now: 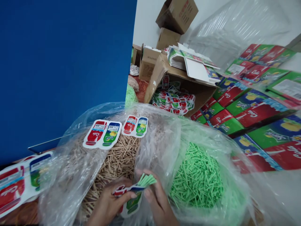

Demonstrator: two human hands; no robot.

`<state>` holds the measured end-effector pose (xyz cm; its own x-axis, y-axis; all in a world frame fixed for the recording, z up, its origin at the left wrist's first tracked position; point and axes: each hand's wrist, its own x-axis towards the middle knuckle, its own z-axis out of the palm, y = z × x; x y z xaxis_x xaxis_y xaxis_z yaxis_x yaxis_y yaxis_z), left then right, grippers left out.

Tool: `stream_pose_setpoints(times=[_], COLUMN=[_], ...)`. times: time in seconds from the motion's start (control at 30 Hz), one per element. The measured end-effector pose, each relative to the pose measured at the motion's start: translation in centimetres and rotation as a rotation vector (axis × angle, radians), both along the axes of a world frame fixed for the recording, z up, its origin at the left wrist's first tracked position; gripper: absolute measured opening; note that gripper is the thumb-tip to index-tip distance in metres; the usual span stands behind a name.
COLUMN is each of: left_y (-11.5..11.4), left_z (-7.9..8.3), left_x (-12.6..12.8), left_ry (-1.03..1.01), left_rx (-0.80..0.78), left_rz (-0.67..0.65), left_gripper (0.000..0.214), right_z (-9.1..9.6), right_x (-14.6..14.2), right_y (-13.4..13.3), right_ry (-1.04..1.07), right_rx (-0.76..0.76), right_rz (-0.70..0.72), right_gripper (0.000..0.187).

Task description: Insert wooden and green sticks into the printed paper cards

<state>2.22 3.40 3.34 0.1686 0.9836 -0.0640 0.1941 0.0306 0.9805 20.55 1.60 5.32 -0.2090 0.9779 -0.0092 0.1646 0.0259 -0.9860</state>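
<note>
My left hand [107,204] grips a bottle-shaped printed card packet [130,201] in red, blue and green at the bottom centre. My right hand [157,199] pinches a small bundle of green sticks [146,180] at the packet's top edge. Both hands hover over clear plastic bags: one bag holds plain wooden sticks [117,160], the other holds green sticks [197,179]. Two more bottle-shaped cards [102,134] [135,126] lie on the plastic above the wooden sticks.
A blue panel [66,62] fills the upper left. An open cardboard box [162,67] holds a pile of printed cards [174,100]. Red and green printed boxes [254,110] are stacked at right. More cartons [176,14] stand behind. Another card [14,185] lies at the far left.
</note>
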Motion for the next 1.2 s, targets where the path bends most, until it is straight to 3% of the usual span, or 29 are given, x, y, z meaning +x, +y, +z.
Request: stream_pose_setpoints(times=[0.07, 0.17, 0.23, 0.37, 0.5, 0.57, 0.7, 0.8, 0.93, 1.03, 1.2], left_y=[0.2, 0.2, 0.1, -0.2, -0.2, -0.2, -0.1, 0.1, 1.0, 2.7, 8.6], left_z=[0.6, 0.7, 0.3, -0.1, 0.7, 1.3, 2.8, 3.6, 4.1, 5.0, 7.1], left_x=[-0.1, -0.5, -0.8, -1.2, -1.4, -1.6, -2.3, -2.6, -3.4, -4.2, -4.9], left_ry=[0.033, 0.065, 0.109, 0.151, 0.095, 0.068, -0.040, -0.138, -0.244, -0.302, -0.120], left_rx=[0.083, 0.191, 0.234, 0.302, 0.402, 0.387, 0.227, 0.145, -0.053, -0.212, -0.072], left_rz=[-0.030, -0.061, -0.071, -0.118, -0.168, -0.133, 0.030, 0.062, 0.173, 0.176, 0.108], left_gripper=[0.011, 0.011, 0.013, 0.014, 0.016, 0.016, 0.020, 0.021, 0.030, 0.050, 0.054], right_z=[0.3, 0.8, 1.2, 2.1, 2.3, 1.8, 0.9, 1.4, 2.6, 3.1, 3.9], right_x=[0.2, 0.6, 0.7, 0.3, -0.2, -0.2, -0.5, -1.7, -3.0, -3.3, -3.2], right_y=[-0.1, 0.2, 0.6, 1.4, 1.7, 1.6, 1.3, 1.3, 2.5, 4.8, 10.7], right_ry=[-0.051, -0.236, -0.278, -0.330, -0.341, -0.207, 0.036, -0.056, -0.059, 0.007, 0.116], right_rx=[0.129, 0.358, 0.481, 0.552, 0.496, 0.437, 0.151, -0.021, 0.060, 0.038, 0.015], right_rz=[-0.002, 0.171, 0.187, 0.168, 0.255, 0.219, 0.088, 0.141, 0.091, -0.010, 0.038], right_gripper=[0.046, 0.043, 0.041, 0.030, 0.008, 0.011, 0.049, 0.024, 0.022, 0.024, 0.031])
